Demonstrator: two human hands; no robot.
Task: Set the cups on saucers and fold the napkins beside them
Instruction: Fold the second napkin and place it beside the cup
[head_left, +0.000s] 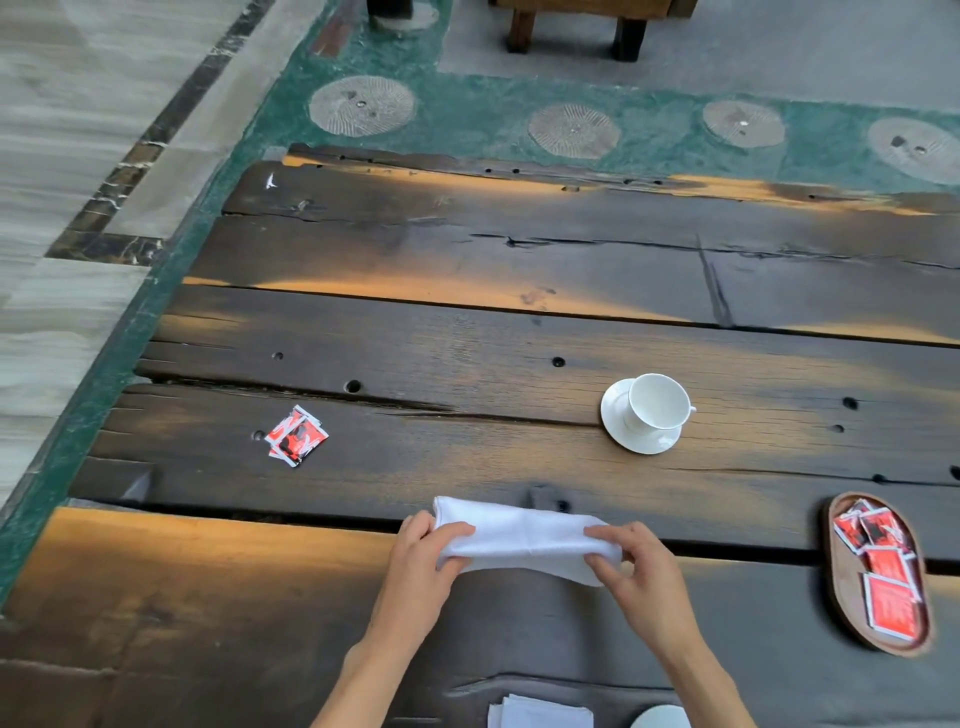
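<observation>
A white cup stands on a white saucer right of the table's middle, its handle to the right. Nearer to me, a white napkin folded into a long strip is held just above the dark wooden table. My left hand pinches its left end and my right hand pinches its right end. More white napkins lie at the bottom edge, with the rim of another white dish beside them.
Several red and white sachets lie in a small pile at the left. An oval wooden tray with more red sachets sits at the right edge. Beyond the table are a green floor strip and wooden furniture legs.
</observation>
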